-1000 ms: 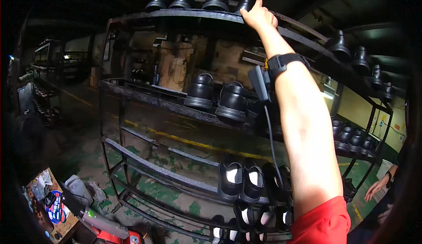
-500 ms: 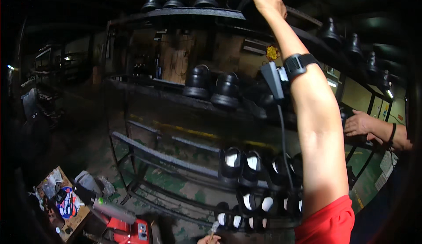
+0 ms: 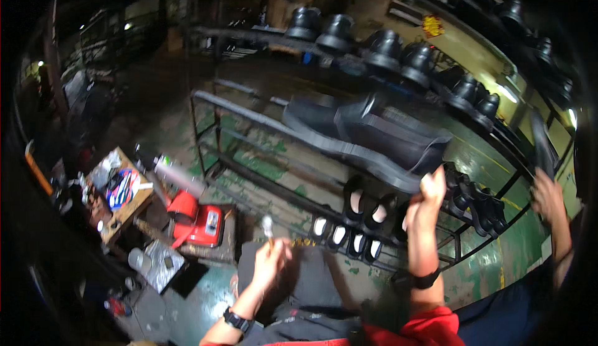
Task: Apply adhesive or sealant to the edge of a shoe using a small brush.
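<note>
My right hand (image 3: 430, 190) grips one end of a black shoe (image 3: 367, 131), holding it out sideways in front of the rack. The shoe is somewhat blurred, and its thick dark sole faces partly toward me. In front of my lap, my left hand (image 3: 271, 264) is closed around the thin handle of a small brush (image 3: 268, 226), whose pale tip points upward. Behind the held shoe, several black shoes (image 3: 384, 48) stand along a rack shelf. Lower down are black shoes with white insoles (image 3: 356, 244).
A metal shoe rack (image 3: 249, 112) spans the view ahead. At lower left are a red machine (image 3: 208, 226), a cluttered wooden bench (image 3: 112, 221) and a pale cup (image 3: 139, 260). At right, another person's hand (image 3: 548, 199) is beside a dark shoe-like object (image 3: 543, 140).
My right hand has come down from the top shelf with a black shoe in it. The view has tilted lower, and my left hand with the brush shows more fully.
</note>
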Tool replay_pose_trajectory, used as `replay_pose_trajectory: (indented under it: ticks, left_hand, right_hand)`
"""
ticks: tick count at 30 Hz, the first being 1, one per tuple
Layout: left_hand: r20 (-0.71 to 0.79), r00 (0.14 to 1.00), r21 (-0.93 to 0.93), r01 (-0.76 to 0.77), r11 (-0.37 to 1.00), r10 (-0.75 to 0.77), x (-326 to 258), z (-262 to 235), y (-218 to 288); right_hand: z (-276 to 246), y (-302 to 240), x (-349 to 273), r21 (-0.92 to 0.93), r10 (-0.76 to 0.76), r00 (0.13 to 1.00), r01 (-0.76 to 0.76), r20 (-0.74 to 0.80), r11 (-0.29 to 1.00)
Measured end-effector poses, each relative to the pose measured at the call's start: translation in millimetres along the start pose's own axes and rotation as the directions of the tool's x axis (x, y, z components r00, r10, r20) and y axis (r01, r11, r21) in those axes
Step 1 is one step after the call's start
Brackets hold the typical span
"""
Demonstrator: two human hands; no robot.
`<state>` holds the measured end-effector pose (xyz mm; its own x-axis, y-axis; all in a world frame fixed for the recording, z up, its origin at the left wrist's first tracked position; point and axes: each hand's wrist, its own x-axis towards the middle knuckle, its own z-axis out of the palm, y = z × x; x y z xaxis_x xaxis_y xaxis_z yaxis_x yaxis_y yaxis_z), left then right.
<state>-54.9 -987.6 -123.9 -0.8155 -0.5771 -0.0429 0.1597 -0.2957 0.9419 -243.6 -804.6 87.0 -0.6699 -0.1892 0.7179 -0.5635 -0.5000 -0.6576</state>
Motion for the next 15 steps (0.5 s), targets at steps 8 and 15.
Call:
replay_pose_trajectory:
  ticks: [8,15]
  left_hand:
    - [-0.044,0.997,-0.6,0.028,0.799,-0.068,6.6,-61.8,-32.5]
    - [-0.216,0.976,-0.601,-0.15,0.785,0.021,-7.8,-87.6,-46.8]
  right_hand:
    - [-34.7,88.1,-180.2,0.065,0.615,0.742,-0.65,0.267,0.757]
    - [-33.6,92.9,-200.5,-0.111,0.742,0.502,-0.791,0.445,0.602]
